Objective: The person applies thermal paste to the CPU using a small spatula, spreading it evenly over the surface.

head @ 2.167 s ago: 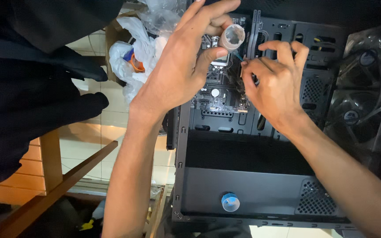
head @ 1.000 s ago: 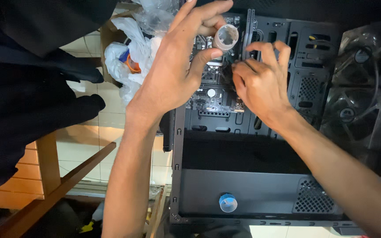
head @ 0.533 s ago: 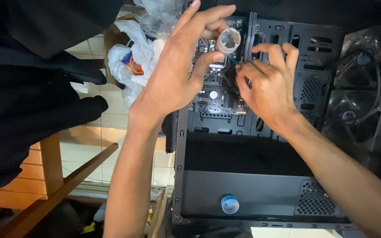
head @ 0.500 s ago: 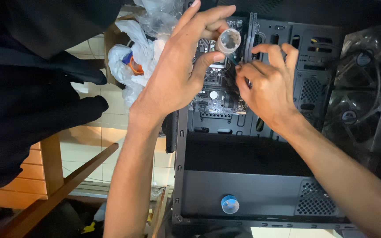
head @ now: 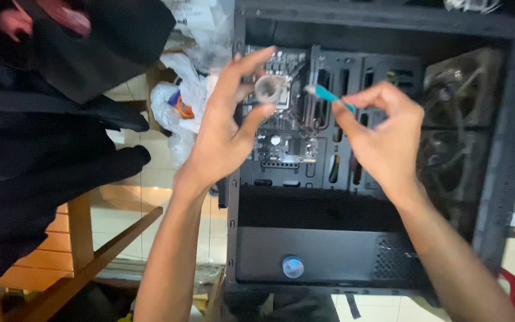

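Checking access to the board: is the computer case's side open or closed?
Open. The side of the black computer case has no panel on it: the motherboard and a fan show directly behind both hands.

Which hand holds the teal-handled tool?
The right hand: it pinches the teal-handled tool. The left hand holds a small round container.

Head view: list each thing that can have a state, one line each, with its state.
Computer case: side panel off, interior exposed.
Motherboard: mounted inside the case.
Small round open container: held between left hand fingers, over the motherboard.
Teal-tipped tool: pinched by right hand, tip pointing at the container.
Case fan: fitted in the case; spinning or not cannot be told.
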